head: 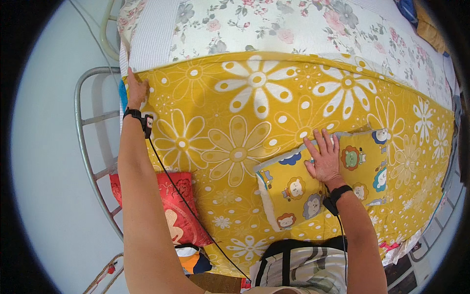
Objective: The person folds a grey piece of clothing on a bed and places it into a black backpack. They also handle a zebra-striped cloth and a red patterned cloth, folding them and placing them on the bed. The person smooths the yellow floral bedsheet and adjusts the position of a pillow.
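My left hand [137, 90] is at the upper left corner of a yellow flower-print sheet [238, 154], by the bed's side edge. One finger points along the sheet's far hem; whether cloth is pinched there cannot be told. My right hand [324, 161] lies flat, fingers spread, on a yellow pad with printed lion figures [293, 189]. This pad has a grey border and a pale side, and it rests at a slant on the sheet. Beyond the hem, a white quilted cover with flowers [286, 25] shows across the far part of the bed.
A red patterned cushion [183, 209] lies at the left, partly behind my left forearm. Metal bed rails [78, 99] run along the left, beside a pale wall [51, 147]. Black cables [191, 209] hang from devices on both wrists. Blue and tan cloth [427, 29] lies far right.
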The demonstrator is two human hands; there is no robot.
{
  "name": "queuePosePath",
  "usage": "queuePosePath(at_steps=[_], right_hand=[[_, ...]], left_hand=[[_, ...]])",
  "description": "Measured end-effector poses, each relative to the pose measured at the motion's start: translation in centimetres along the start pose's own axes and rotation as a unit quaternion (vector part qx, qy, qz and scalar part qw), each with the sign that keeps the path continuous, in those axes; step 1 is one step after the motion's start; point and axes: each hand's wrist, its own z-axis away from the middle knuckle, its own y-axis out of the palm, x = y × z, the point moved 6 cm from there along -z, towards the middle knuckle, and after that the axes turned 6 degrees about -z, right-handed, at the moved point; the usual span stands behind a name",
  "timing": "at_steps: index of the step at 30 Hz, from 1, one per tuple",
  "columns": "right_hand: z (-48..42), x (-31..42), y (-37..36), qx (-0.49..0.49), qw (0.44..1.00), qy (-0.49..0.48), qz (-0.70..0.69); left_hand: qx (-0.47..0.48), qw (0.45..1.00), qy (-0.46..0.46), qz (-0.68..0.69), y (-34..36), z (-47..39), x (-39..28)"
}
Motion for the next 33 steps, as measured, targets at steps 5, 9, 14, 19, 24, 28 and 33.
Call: queuePosePath(at_steps=[5, 9, 14, 19, 24, 28, 33], right_hand=[[0.3, 0.5, -0.4, 0.006, 1.0, 0.002, 0.009], [0.4, -0.2, -0.3, -0.019, 1.0, 0.003, 0.011], [0.2, 0.4, -0.7, -0.005, 1.0, -0.005, 0.001], [-0.2, 0.4, -0.5, 0.024, 1.0, 0.009, -0.006], [0.7, -0.8, -0.6, 0.021, 0.999, 0.033, -0.012], [0.5, -0.6, -0.5, 0.01, 0.999, 0.015, -0.03], [0.4, -0.5, -0.6, 0.006, 0.999, 0.002, -0.045]], left_hand=[[-0.157, 0.964, 0.071, -0.203, -1.0, 4.7, -8.5], [-0.022, 0.973, 0.146, -0.178, 3.9, 9.5, -16.5], [0.018, 0.946, -0.034, -0.32, 2.9, 11.2, -7.6], [-0.027, 0.921, -0.143, -0.361, -1.2, 4.8, -4.4], [0.06, 0.964, 0.26, 0.003, 10.5, 10.9, -31.6], [0.135, 0.932, 0.317, -0.117, 14.1, 17.8, -40.3], [0.024, 0.964, 0.179, -0.194, 16.3, 5.1, -37.8]])
